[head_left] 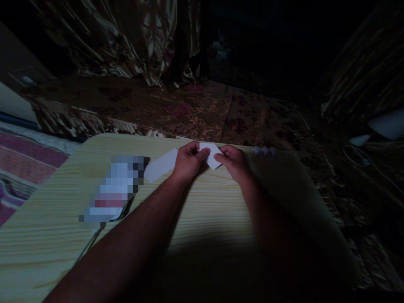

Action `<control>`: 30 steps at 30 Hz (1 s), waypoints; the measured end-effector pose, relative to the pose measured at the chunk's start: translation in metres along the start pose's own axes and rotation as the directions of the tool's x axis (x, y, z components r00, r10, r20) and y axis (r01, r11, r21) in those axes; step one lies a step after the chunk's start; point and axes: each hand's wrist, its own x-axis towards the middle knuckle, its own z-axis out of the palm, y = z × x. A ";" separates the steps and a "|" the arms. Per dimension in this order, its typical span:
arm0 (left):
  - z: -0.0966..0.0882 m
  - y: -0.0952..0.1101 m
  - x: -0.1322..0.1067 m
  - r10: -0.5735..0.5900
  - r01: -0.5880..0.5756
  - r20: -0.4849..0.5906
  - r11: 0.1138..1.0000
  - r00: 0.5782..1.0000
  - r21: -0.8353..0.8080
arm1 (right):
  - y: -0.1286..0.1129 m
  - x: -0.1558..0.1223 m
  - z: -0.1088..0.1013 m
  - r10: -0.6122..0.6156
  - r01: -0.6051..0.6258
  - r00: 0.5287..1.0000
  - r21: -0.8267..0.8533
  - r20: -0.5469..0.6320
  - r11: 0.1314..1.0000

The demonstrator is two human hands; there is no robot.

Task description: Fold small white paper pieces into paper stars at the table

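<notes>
A small piece of white paper [213,158], angular in outline as if folded, is held up between both hands near the far edge of the table. My left hand [190,159] pinches its left side, thumb on top. On its right side, my right hand [232,160] grips the edge between thumb and fingers. Just left of my left hand lies a flat strip or stack of white paper [161,166]. Several small folded paper pieces [264,151] sit in a row to the right of my right hand.
The light wooden table [208,214] is dimly lit. A blurred-out device [113,189] with a cable lies at the left. Patterned fabric [189,109] covers a ledge behind the table, beneath curtains [135,38]. A white object with a cord [360,139] is at the right.
</notes>
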 end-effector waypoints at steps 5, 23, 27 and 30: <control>0.000 0.002 -0.001 -0.013 0.013 0.003 1.000 1.000 -0.013 | 0.002 0.002 0.001 0.016 -0.016 1.000 0.111 0.000 0.994; 0.001 -0.001 -0.003 -0.029 0.022 0.063 0.995 0.998 0.095 | 0.002 0.002 -0.002 -0.016 0.019 0.993 0.026 -0.118 0.999; 0.001 0.000 -0.001 0.014 -0.010 -0.038 0.996 0.999 0.093 | -0.001 0.000 -0.001 -0.024 0.026 0.999 0.071 -0.032 0.997; 0.001 0.002 -0.001 0.043 -0.037 -0.054 0.993 0.998 0.110 | -0.003 -0.002 0.001 -0.030 0.027 0.999 0.078 0.045 0.997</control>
